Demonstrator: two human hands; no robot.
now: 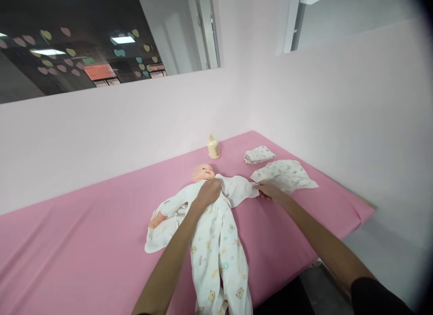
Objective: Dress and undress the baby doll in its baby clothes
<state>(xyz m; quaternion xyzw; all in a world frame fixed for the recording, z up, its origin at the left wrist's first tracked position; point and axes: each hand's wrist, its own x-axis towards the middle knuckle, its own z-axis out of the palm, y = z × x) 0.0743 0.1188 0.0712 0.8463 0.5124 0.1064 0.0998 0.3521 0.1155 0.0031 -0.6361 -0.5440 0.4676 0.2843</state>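
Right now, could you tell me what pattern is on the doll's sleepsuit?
White with small coloured bear prints on the sleepsuit, clearest in the head view.

1 doll (204, 173); 1 bottle (214, 147); approx. 3 loose cloths (284, 174); 2 hands (209, 192).

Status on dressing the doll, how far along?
Done: the doll lies on the pink table with the printed sleepsuit laid over its body and legs. In hand: left hand presses at the chest, right hand holds the end of one sleeve. Left: the other arm lies on loose white cloth; the folded cloth and the spread cloth lie unused.
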